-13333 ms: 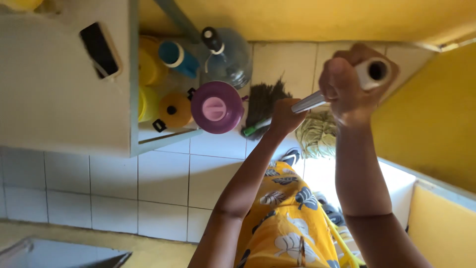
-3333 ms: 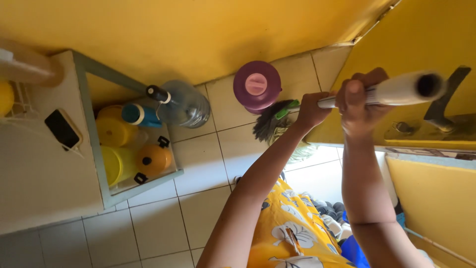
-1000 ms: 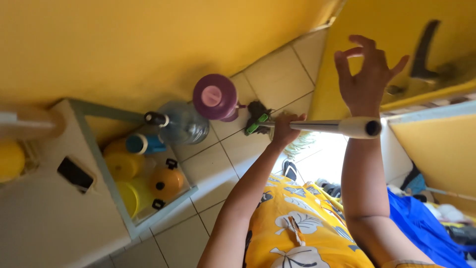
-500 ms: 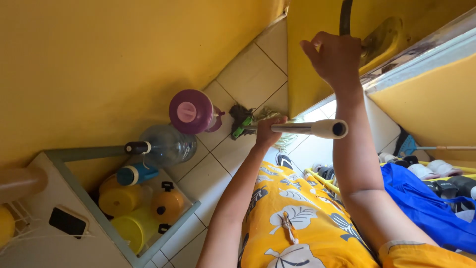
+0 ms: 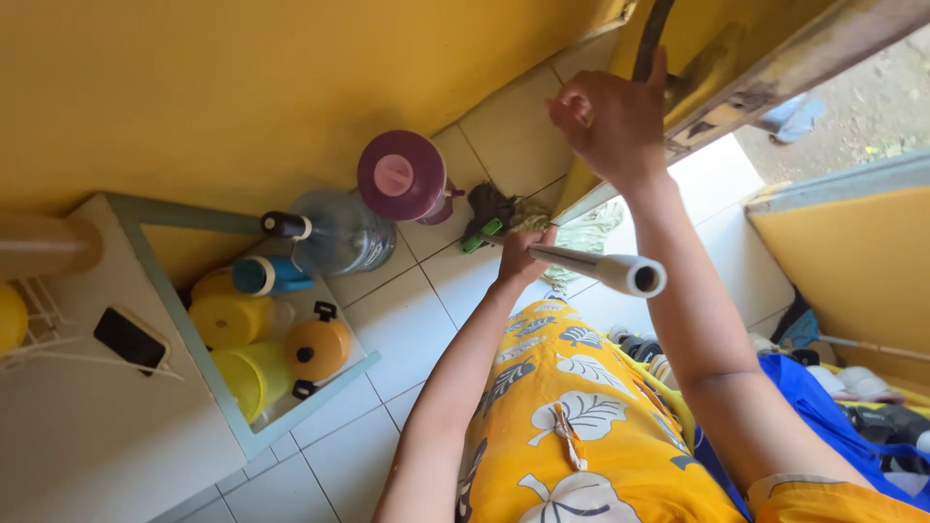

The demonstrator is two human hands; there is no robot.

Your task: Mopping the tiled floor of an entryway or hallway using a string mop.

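Nearest the camera is the person's yellow dress with a white and dark leaf print, and both bare arms reach away from it over the white tiled floor. Just beyond the dress, the left hand is clenched around the silver metal mop pole with a white capped end; the capped end points back toward the camera, and the pole slants down to the pale green stringy mop head, which lies on the floor beside the foot of the yellow door. A dark broom head with a green collar lies on the floor just beside the mop head. Farther out, the right hand is raised against the door's edge, fingers curled, touching the dark metal door handle; whether it fully grips the handle cannot be told. Left of the mop head stands a purple round jug with a pink lid, next to a clear large water bottle, both against the yellow wall. Farther left, a pale shelf unit holds yellow and orange plastic containers, and a black phone lies on its top.
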